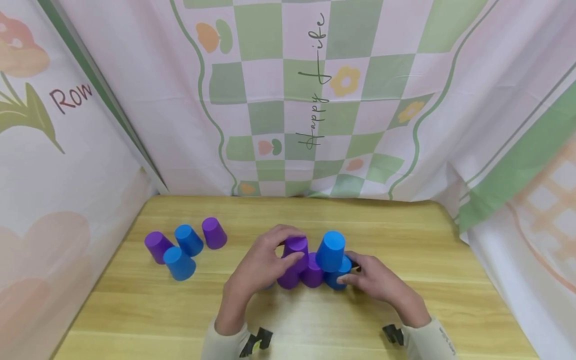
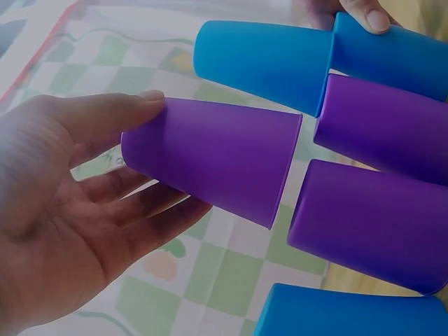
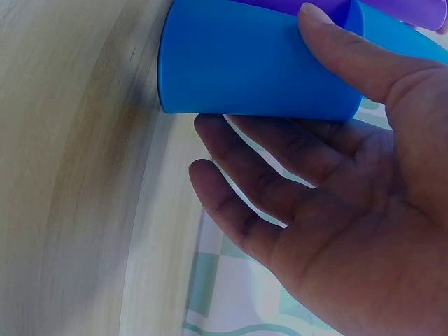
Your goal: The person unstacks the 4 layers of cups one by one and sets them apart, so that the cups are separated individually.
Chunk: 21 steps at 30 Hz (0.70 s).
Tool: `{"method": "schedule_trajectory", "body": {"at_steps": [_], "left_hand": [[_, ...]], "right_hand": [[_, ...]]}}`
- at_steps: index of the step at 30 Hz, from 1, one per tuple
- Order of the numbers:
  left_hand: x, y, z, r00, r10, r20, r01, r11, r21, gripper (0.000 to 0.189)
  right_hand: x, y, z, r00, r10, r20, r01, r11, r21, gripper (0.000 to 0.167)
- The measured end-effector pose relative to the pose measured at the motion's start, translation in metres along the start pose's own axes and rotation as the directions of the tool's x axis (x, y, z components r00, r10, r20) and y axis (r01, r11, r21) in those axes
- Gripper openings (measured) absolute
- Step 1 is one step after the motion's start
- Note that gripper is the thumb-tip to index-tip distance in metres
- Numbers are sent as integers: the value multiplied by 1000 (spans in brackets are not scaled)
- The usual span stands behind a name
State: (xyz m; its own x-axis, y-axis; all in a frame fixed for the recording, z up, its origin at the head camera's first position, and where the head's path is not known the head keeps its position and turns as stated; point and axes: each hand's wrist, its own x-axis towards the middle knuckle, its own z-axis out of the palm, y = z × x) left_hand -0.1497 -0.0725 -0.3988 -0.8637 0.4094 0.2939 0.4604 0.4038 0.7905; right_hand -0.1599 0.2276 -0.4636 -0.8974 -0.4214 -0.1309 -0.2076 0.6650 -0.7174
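My left hand point(image 1: 261, 261) grips an upside-down purple cup point(image 2: 210, 157) between thumb and fingers, just above a row of upturned cups. That row has a purple cup point(image 2: 371, 220), another purple cup point(image 1: 312, 272), a blue cup point(image 1: 334, 281) at the right end and a blue cup point(image 2: 350, 311) at the left end, mostly hidden by my left hand in the head view. An upper blue cup point(image 1: 332, 250) stands on the right part of the row. My right hand point(image 1: 380, 284) holds the right-end blue cup at its side, thumb on the near face, fingers behind.
Further left on the wooden table point(image 1: 135, 310) stand two purple cups, one at the far side point(image 1: 214, 233) and one at the left point(image 1: 157, 247), with two blue cups point(image 1: 180, 263) beside them. A patterned curtain point(image 1: 306, 120) hangs behind the table.
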Motion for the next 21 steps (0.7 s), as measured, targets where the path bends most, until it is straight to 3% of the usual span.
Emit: {"method": "schedule_trajectory", "body": {"at_steps": [6, 15, 21], "left_hand": [[-3, 2, -7, 999, -15, -39, 16, 1000, 26, 37], [-9, -1, -15, 995, 12, -94, -7, 999, 50, 39], [-12, 0, -20, 994, -40, -101, 46, 997, 59, 36]], "right_hand": [[1, 0, 0, 1000, -7, 1, 7, 1000, -1, 40], [0, 1, 0, 1000, -24, -1, 24, 1000, -6, 39], [0, 1, 0, 1000, -26, 0, 26, 1000, -6, 39]]}}
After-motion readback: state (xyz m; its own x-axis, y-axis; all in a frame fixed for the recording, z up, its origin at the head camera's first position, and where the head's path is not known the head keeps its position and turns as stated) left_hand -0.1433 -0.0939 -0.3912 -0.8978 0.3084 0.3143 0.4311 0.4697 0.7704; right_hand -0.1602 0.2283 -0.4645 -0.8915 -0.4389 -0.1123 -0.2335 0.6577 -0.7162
